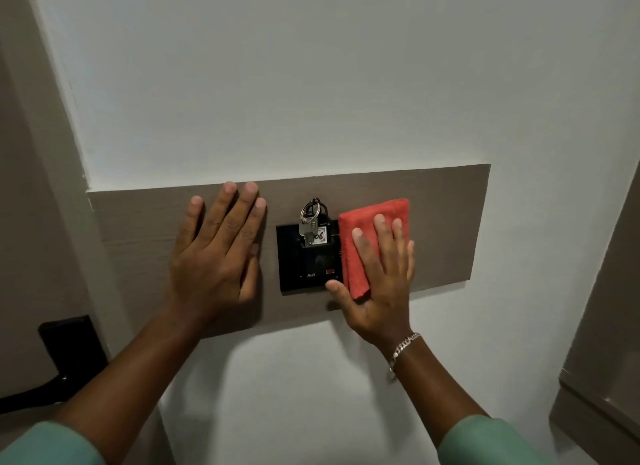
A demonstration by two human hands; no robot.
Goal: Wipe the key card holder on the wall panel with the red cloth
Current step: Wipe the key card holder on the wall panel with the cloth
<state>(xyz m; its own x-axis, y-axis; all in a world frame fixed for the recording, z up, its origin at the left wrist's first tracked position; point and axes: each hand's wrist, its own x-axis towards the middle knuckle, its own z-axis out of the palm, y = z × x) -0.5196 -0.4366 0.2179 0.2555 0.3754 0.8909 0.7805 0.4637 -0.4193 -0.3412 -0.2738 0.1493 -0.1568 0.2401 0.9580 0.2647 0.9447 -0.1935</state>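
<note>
A black key card holder [304,267] is fixed to a brown wall panel [450,222]. A key on a ring with a small tag [311,229] sticks out of its top slot. My right hand [377,274] presses a folded red cloth [367,229] flat against the holder's right edge, thumb at the holder's lower right corner. The cloth hides that side of the holder. My left hand [218,250] lies flat on the panel just left of the holder, fingers apart, holding nothing.
White wall surrounds the panel above and below. A brown door frame [41,187] runs down the left, with a black door handle [69,353] low on it. Another brown surface [606,326] stands at the right edge.
</note>
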